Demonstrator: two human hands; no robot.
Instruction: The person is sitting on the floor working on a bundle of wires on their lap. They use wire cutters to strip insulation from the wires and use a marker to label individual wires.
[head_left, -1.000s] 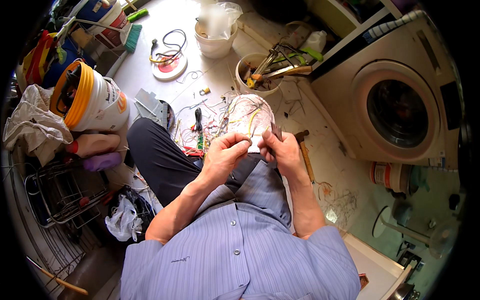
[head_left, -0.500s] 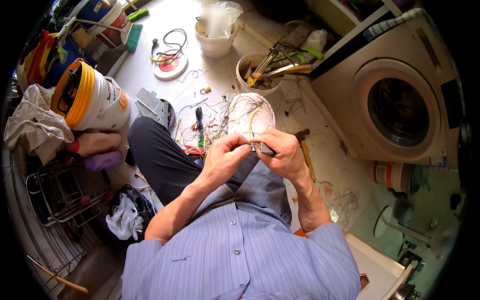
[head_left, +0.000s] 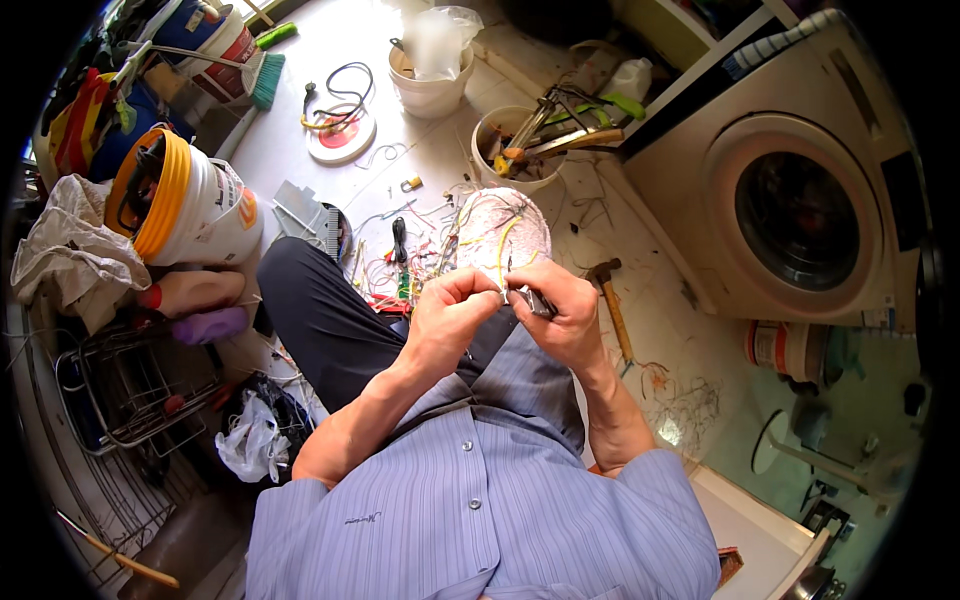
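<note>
My left hand (head_left: 450,318) pinches something thin, apparently a wire end, beside my right hand (head_left: 558,312), whose fingers grip a dark metal hand tool (head_left: 538,305). Their fingertips nearly meet above my lap. A yellow wire (head_left: 505,238) runs down toward them over a pale pink textured pad (head_left: 488,207) strewn with wires. Just left of it lie a tangle of thin coloured wires, a coiled black cord (head_left: 400,238) and a green board (head_left: 404,283). A hammer (head_left: 615,310) lies right of my right hand. The exact point where tool and wire meet is too small to make out.
A washing machine (head_left: 670,230) stands right, a tool bucket (head_left: 485,135) and white bucket (head_left: 430,95) ahead. Left are a yellow-rimmed bucket (head_left: 205,215), bottles (head_left: 210,325) and a wire rack (head_left: 120,390). A cable on a round lid (head_left: 345,140) and a padlock (head_left: 410,183) lie on the floor.
My right hand has moved inward and turned, bringing the metal tool from upright to lying low beside my left fingertips. My left hand stays nearly in place.
</note>
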